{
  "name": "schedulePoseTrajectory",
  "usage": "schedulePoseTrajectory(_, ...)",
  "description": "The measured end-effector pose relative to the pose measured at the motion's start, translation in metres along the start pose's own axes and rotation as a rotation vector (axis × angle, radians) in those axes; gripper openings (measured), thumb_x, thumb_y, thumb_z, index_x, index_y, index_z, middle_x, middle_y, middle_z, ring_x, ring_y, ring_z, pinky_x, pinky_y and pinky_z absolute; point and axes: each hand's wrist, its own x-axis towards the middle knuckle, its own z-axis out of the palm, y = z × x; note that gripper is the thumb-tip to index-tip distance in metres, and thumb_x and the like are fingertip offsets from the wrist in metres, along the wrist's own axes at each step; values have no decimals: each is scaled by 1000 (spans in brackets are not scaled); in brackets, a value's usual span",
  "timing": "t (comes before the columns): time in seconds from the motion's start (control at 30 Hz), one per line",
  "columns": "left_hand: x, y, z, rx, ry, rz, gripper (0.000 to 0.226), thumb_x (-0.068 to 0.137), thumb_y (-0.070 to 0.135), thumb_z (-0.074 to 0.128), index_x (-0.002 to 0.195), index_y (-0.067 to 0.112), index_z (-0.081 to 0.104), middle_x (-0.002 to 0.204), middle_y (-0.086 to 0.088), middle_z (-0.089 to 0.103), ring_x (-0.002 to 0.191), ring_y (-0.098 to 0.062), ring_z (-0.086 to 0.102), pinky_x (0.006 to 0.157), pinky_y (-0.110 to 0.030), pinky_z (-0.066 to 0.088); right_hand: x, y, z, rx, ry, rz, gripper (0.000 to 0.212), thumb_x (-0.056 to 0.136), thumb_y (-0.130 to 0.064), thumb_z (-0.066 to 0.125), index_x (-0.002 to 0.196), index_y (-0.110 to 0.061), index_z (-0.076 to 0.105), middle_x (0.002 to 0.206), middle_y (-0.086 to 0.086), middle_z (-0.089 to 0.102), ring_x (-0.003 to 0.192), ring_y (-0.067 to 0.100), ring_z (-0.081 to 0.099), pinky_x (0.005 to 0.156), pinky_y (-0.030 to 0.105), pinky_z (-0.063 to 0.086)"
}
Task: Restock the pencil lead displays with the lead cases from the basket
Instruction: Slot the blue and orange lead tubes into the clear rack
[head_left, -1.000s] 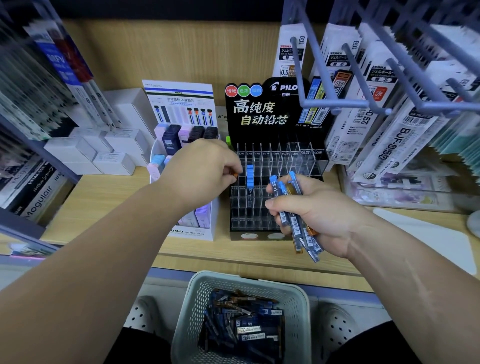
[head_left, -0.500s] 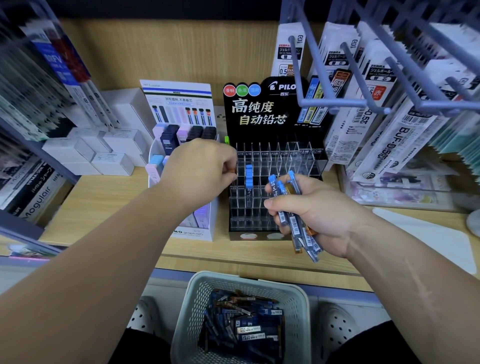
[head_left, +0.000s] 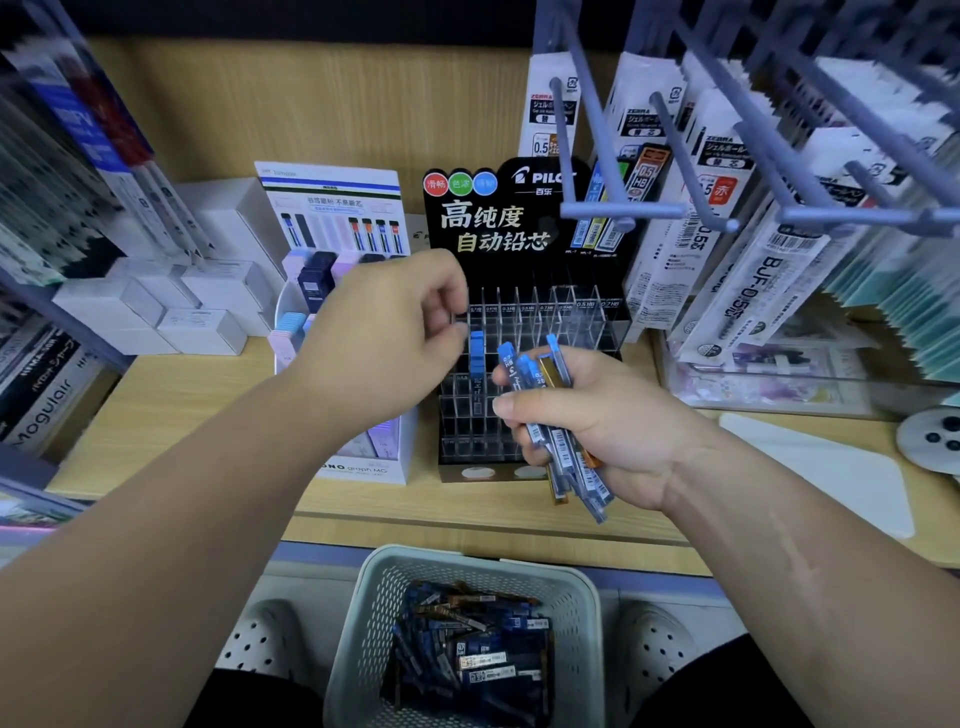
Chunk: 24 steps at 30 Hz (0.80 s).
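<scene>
A black Pilot lead display (head_left: 519, 228) with a clear slot grid (head_left: 550, 322) stands on the wooden shelf. One column holds blue-capped lead cases (head_left: 477, 353). My left hand (head_left: 384, 338) hovers at the grid's left edge with its fingers loosely curled; I see nothing between them. My right hand (head_left: 618, 431) grips a bundle of several lead cases (head_left: 540, 366) in front of the grid, mostly blue-capped and one gold. Below the shelf edge, the pale green basket (head_left: 576, 587) holds several more dark blue cases (head_left: 467, 644).
A white Tombow lead display (head_left: 332, 208) stands left of the Pilot one, beside stacked white boxes (head_left: 208, 296). Grey metal hooks (head_left: 623, 210) with hanging refill packs (head_left: 727, 171) overhang the right side. A white sheet (head_left: 831, 467) lies on the shelf at right.
The orange-capped case seen at my left fingertips a second ago is out of sight. My left hand has lifted slightly at the grid's left edge. The right hand stays put.
</scene>
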Motion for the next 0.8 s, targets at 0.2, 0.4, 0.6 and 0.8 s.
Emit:
schedulePoseTrajectory(0.2, -9, 30, 3, -576, -249, -328, 9, 90, 12, 70, 83, 15, 75, 61, 3, 67, 45, -8, 47, 46, -17, 39, -1, -2, 4, 4, -51, -29, 19, 87, 2, 71, 99, -9, 61, 67, 2, 61, 57, 14, 55, 54, 26, 46)
schedulePoseTrajectory(0.4, -3, 23, -5, -865, -223, -542, 7, 89, 6, 69, 84, 9, 72, 60, 0, 64, 47, -11, 50, 42, -20, 39, -4, -5, 2, 85, -56, -26, 23, 73, -18, 76, 91, -13, 63, 68, 3, 63, 59, 14, 55, 54, 23, 45)
schedulePoseTrajectory(0.6, -5, 24, -3, -941, -236, -569, 7, 84, 3, 71, 91, 1, 72, 65, -7, 68, 56, -15, 63, 52, -22, 53, -3, -3, 2, 111, -58, -20, 26, 69, -19, 76, 90, -13, 62, 69, 4, 63, 59, 13, 57, 54, 23, 45)
schedulePoseTrajectory(0.8, -1, 25, -11, -988, -89, -554, 8, 88, -1, 66, 85, 5, 70, 62, -6, 67, 55, -13, 63, 53, -21, 53, 1, -3, 3, 318, 11, -39, 23, 73, -21, 77, 90, -13, 65, 71, 4, 62, 59, 13, 54, 51, 21, 44)
